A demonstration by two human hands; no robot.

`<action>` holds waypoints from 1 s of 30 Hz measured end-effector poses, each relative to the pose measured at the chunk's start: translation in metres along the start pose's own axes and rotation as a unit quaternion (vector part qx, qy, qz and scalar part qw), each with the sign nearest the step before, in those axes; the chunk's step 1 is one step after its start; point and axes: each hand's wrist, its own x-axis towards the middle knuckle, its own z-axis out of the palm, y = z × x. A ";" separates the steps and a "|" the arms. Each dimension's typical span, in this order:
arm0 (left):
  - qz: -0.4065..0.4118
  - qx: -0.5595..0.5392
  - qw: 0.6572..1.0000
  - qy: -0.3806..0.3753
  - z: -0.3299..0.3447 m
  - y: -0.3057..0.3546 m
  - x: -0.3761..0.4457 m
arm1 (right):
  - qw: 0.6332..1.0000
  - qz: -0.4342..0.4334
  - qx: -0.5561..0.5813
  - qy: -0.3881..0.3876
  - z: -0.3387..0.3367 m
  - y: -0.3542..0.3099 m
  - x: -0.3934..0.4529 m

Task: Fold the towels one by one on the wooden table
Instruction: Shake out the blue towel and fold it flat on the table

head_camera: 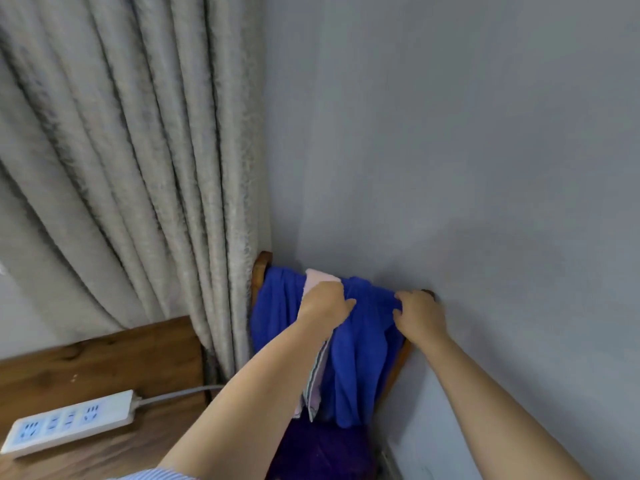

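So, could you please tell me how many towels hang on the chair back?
2 visible: a blue towel draped across it and a pink towel under the left hand; more may be hidden.

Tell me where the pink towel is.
The pink towel hangs over the chair back between blue towels, under the left hand, right of the curtain.

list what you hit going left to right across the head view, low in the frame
white power strip on the wooden table → grey patterned curtain → blue towel → left hand → right hand → grey wall
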 end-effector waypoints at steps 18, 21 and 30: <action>-0.074 -0.208 0.973 0.063 0.028 0.012 0.031 | 0.993 -0.056 0.092 -0.042 0.016 0.021 0.044; -0.074 -0.257 0.959 0.089 0.024 0.018 0.024 | 0.989 -0.026 0.147 -0.018 0.012 0.024 0.040; -0.099 -0.531 0.820 0.190 -0.032 0.026 -0.035 | 0.780 0.061 0.623 -0.025 -0.033 0.008 0.019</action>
